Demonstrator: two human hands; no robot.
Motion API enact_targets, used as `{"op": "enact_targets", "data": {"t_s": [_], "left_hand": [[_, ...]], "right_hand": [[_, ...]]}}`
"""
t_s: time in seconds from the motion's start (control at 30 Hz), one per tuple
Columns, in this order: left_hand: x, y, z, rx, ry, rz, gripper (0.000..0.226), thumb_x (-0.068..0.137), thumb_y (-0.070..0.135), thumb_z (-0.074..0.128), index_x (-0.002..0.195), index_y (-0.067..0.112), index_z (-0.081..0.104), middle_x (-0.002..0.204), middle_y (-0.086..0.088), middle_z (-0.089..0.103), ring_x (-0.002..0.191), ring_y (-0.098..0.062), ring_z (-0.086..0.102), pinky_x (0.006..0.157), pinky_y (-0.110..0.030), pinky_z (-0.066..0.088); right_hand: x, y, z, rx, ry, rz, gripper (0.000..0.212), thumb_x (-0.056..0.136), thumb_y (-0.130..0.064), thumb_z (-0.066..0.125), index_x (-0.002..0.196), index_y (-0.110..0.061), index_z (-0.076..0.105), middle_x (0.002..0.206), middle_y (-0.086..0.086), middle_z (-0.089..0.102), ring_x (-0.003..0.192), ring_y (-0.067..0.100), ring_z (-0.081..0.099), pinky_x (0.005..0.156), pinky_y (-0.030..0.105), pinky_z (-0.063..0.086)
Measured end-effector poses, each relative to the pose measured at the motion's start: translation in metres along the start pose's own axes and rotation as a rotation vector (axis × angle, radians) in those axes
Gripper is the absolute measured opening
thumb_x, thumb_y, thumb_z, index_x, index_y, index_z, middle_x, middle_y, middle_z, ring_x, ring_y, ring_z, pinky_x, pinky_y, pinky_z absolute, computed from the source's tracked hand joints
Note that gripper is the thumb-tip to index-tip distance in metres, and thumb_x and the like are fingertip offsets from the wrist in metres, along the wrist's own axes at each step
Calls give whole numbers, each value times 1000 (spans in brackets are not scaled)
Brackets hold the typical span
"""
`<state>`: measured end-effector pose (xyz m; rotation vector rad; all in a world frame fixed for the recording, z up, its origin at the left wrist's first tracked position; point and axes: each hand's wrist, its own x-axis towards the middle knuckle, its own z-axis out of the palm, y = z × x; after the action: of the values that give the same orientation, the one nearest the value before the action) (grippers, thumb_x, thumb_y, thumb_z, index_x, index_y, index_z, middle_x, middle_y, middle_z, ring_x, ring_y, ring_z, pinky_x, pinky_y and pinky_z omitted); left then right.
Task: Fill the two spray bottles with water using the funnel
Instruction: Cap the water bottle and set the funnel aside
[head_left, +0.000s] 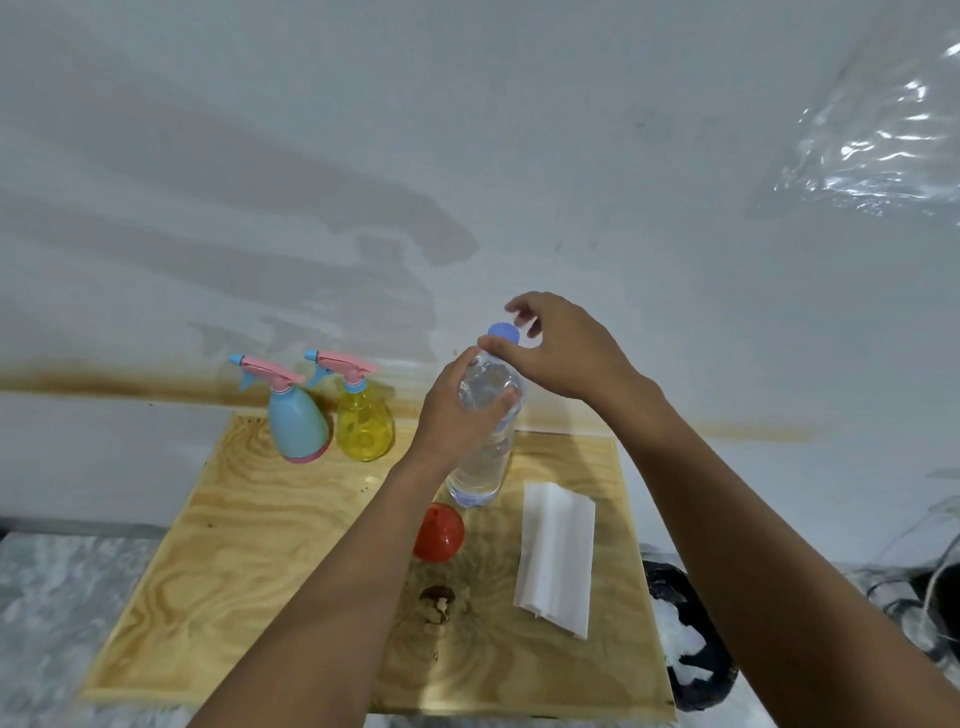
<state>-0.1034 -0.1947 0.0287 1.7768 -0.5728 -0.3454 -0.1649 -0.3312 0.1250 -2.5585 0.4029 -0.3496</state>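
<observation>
Two spray bottles, an opaque light-blue plastic spray bottle and a translucent yellow plastic spray bottle, stand side by side at the far left of the pale plywood board, well apart from my hands. Both have their pink trigger heads on, and I cannot make out a water level in either, so I judge that no filling has begun.

My left hand is wrapped round the shoulder of the clear plastic water bottle, which stands upright on the board. My right hand pinches its round blue cap between thumb and fingertips; the cap sits on the neck.

The red plastic funnel lies on the board just in front of the water bottle, untouched, with a folded white paper towel to its right.

By my reckoning nearly everything is left: open the water, unscrew both trigger heads, seat the funnel, pour twice.
</observation>
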Motion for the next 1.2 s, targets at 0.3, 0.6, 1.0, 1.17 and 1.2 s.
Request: {"op": "enact_targets", "data": {"t_s": [0.3, 0.6, 1.0, 1.17, 1.2], "left_hand": [[4, -6, -1, -6, 10, 2, 69, 79, 44, 79, 140, 30, 49, 134, 10, 57, 124, -6, 52, 106, -33, 46], [3, -4, 1, 5, 31, 2, 66, 81, 41, 79, 139, 28, 51, 133, 9, 58, 123, -7, 53, 104, -33, 47], [1, -5, 1, -41, 26, -6, 69, 80, 42, 80, 141, 31, 49, 136, 14, 55, 125, -3, 51, 103, -26, 45], [4, -6, 1, -36, 21, 13, 61, 78, 43, 80, 133, 34, 55, 132, 11, 58, 124, -6, 54, 104, -37, 49], [4, -5, 1, -47, 23, 15, 61, 79, 41, 81, 133, 35, 54, 133, 13, 58, 125, -5, 53, 105, -37, 48]], "right_hand": [[3, 9, 2, 0, 6, -60, 30, 86, -50, 71, 105, -29, 62, 97, -18, 62, 85, 1, 56, 73, 24, 44], [13, 8, -3, -98, -174, -197, 36, 100, -36, 57, 134, -25, 60, 121, -4, 61, 105, 6, 41, 90, 25, 37], [7, 15, -4, -39, -163, -169, 37, 94, -45, 63, 126, -26, 63, 109, -14, 56, 99, 4, 42, 84, 24, 36], [-2, 7, 24, 7, 126, -59, 36, 89, -49, 67, 104, -17, 67, 84, -13, 53, 94, 11, 46, 78, 22, 36], [-3, 5, 29, 13, 154, -34, 37, 89, -50, 67, 103, -16, 67, 80, -17, 48, 93, 10, 46, 76, 22, 34]]}}
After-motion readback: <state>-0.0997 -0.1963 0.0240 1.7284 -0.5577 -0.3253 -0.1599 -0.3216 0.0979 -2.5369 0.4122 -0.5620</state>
